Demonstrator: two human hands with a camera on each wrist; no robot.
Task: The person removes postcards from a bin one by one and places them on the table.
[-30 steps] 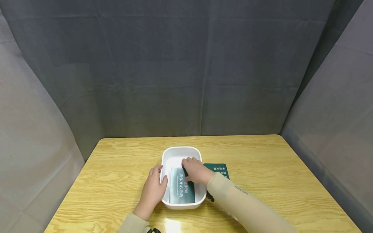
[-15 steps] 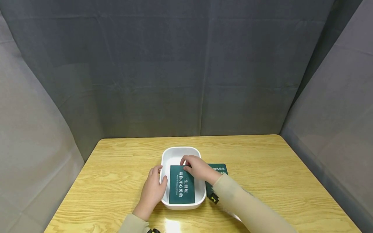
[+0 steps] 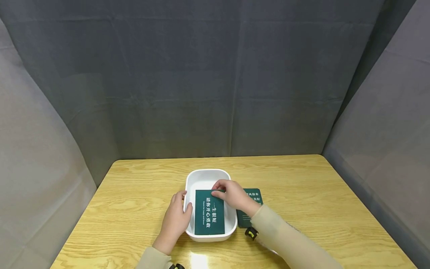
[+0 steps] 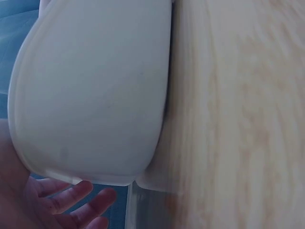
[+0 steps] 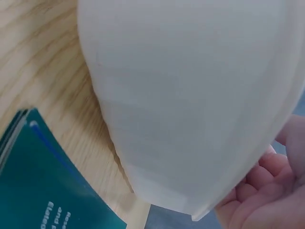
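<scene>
A white tub (image 3: 206, 172) stands on the wooden table (image 3: 134, 186), and a dark green card (image 3: 208, 216) with white lettering lies inside it. My right hand (image 3: 220, 189) pinches the card's far right corner. My left hand (image 3: 176, 216) holds the tub's left rim, thumb hooked over the edge. In the left wrist view the tub's wall (image 4: 95, 95) fills the frame, with my left fingers (image 4: 71, 200) below it. The right wrist view shows the tub's outer wall (image 5: 190, 95) and my right fingers (image 5: 267, 191) beyond its rim.
A small stack of the same green cards (image 3: 244, 220) lies on the table just right of the tub, partly under my right forearm; its edge (image 5: 38, 191) shows in the right wrist view. Grey cloth walls enclose the table at the back and both sides.
My right hand has shifted from on top of the card to its far right corner. The card now lies straighter and darker in the tub. The left hand has stayed on the rim.
</scene>
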